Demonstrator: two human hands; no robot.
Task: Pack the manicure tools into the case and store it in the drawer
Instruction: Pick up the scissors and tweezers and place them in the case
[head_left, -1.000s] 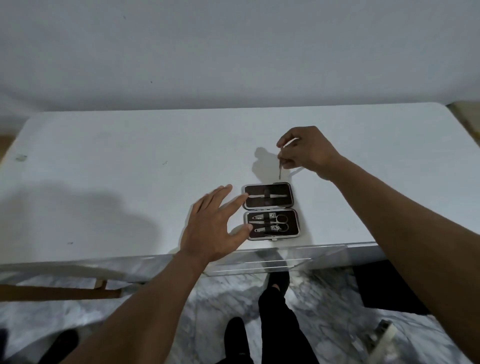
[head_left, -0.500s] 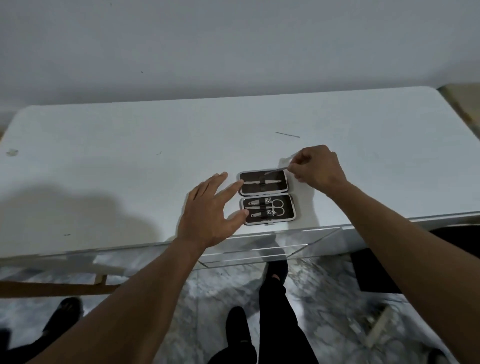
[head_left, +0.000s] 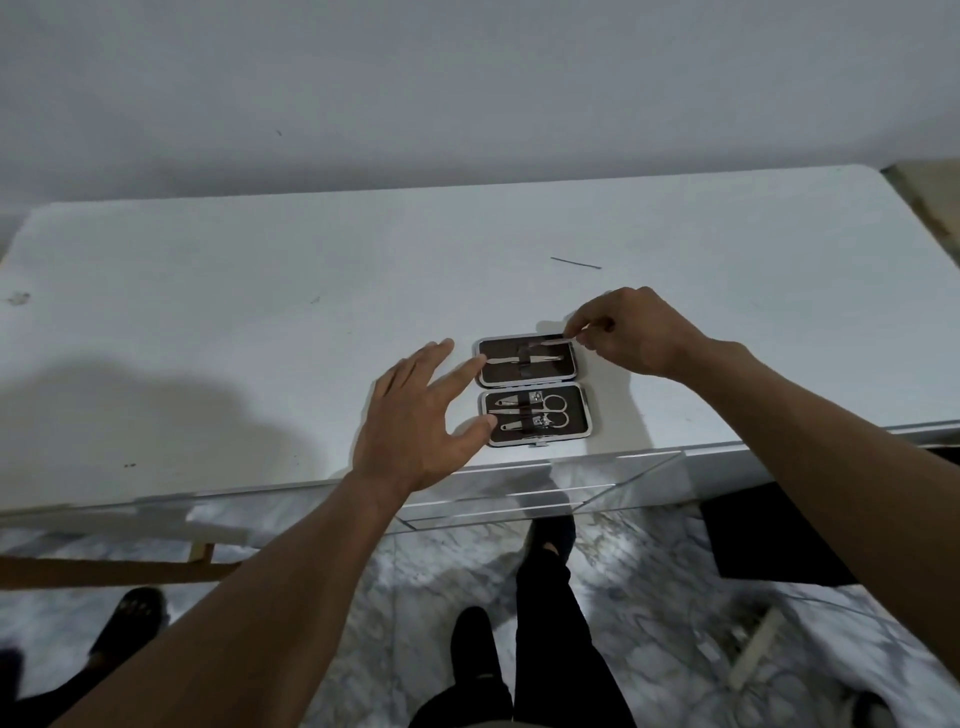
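Note:
The brown manicure case lies open on the white table near its front edge. Its near half holds scissors, a clipper and other small steel tools; its far half holds one slim tool under a strap. My right hand pinches a thin steel tool by its end, laying it across the far half's upper right corner. My left hand hovers with spread fingers at the case's left side, fingertips at both halves' edges. Another thin dark tool lies loose on the table beyond the case.
A clear acrylic drawer sticks out under the table's front edge, just below the case. My legs and feet stand on the marble floor beneath. A dark box sits at the right under the table.
My right hand has carried the thin tool from above the table down to the far half of the case. My left hand has stayed by the case's left side.

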